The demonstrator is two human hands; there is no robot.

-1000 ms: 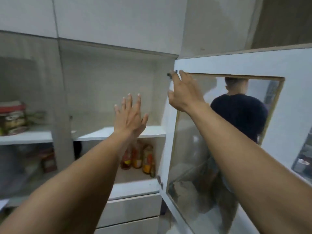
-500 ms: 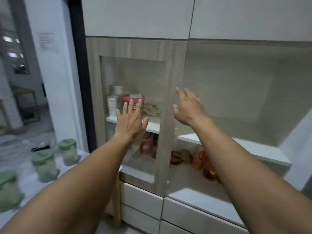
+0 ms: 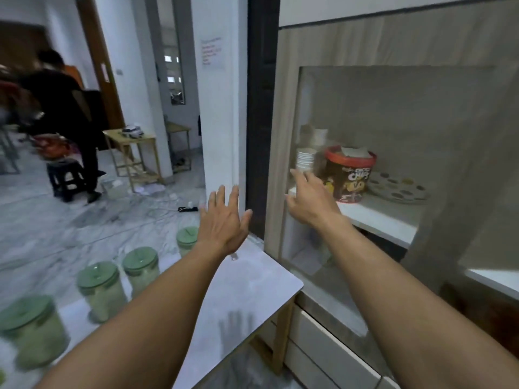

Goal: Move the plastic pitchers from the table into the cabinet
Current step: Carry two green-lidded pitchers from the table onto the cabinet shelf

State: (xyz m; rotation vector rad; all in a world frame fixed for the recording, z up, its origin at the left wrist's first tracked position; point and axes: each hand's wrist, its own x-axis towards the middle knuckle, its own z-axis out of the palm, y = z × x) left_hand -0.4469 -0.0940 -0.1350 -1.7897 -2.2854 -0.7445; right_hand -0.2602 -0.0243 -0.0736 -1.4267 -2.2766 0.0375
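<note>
**Both hands empty, pitchers below and to the left**

Left hand (image 3: pixel 224 220) raised over the far end of the table (image 3: pixel 252 293), palm away, fingers spread wide and straight, thumb out to the right; nothing held. Right hand (image 3: pixel 310 199) raised further right, in front of the glass-fronted cabinet (image 3: pixel 283 141), fingers loosely extended toward the glass, thumb tucked low; nothing in it either. Cannot tell whether the fingertips touch the pane.

Below and left of the left hand, four green-lidded plastic pitchers on the table, all upright and lidded. Nearest of them to that hand: the far pitcher (image 3: pixel 187 240), just beside the wrist, partly hidden by the forearm. Further down the row, second pitcher (image 3: pixel 140 266) and third pitcher (image 3: pixel 101 290) close together, both left of the left forearm. Nearest the camera, at the bottom left edge, a large blurred pitcher (image 3: pixel 31 332), well apart from either hand. All four well clear of the right hand, with the left arm between.

Behind the glass by the right hand: a stack of white cups (image 3: pixel 305 160), a red-rimmed brown tub (image 3: pixel 349 175) standing upright on the white shelf (image 3: pixel 390 217), and a patterned plate (image 3: pixel 398 188) lying flat just right of the tub.

Beyond the table, marbled floor, a small wooden table (image 3: pixel 132 153), and a dark-clothed person (image 3: pixel 61 113) standing by a black stool (image 3: pixel 66 175), blurred.
</note>
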